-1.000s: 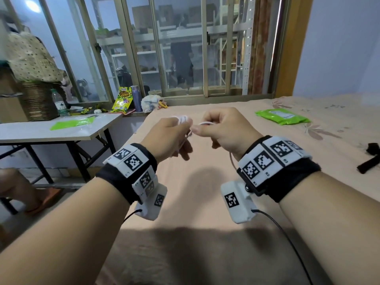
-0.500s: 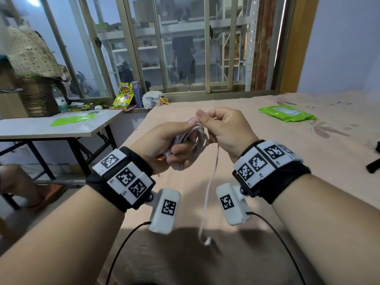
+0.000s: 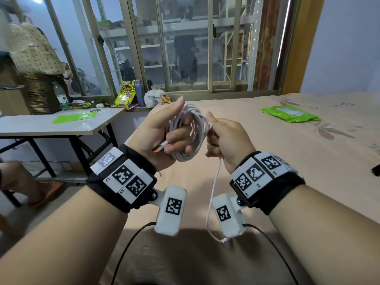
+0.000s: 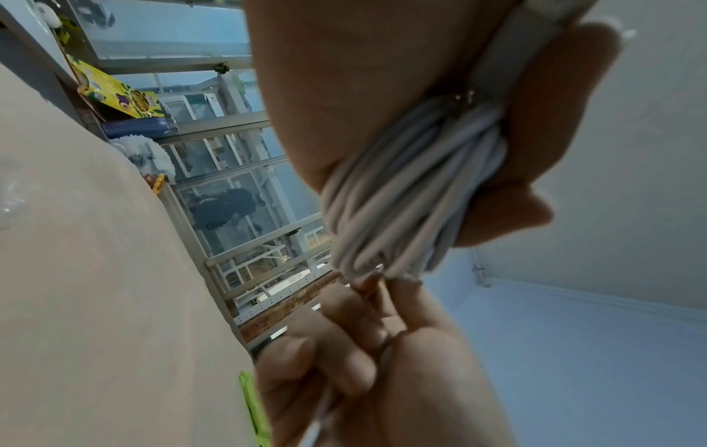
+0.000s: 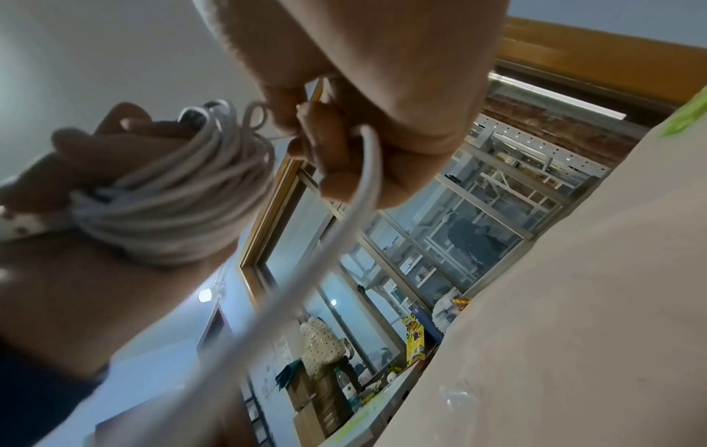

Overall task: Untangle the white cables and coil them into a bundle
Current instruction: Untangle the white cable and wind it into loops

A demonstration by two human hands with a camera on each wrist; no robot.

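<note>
Coil (image 3: 189, 132) now bigger than half second ago, gripped in left hand (image 3: 164, 134); right hand (image 3: 228, 138) pinches loose tail (image 3: 213, 194); tail shorter; winding almost finished.

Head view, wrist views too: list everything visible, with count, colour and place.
cable coil: one, white, round the left fingers
loose cable tail: one, white, hanging below the right hand
bed: one, peach cover, under the hands
green packet: one, on the bed, far right
table: one, white top, left
water bottle: one, clear, on the table
snack bag: one, yellow-green, on the window sill
wrist bands: two, black with white markers
left hand: grips the coil
right hand: pinches the cable
</note>
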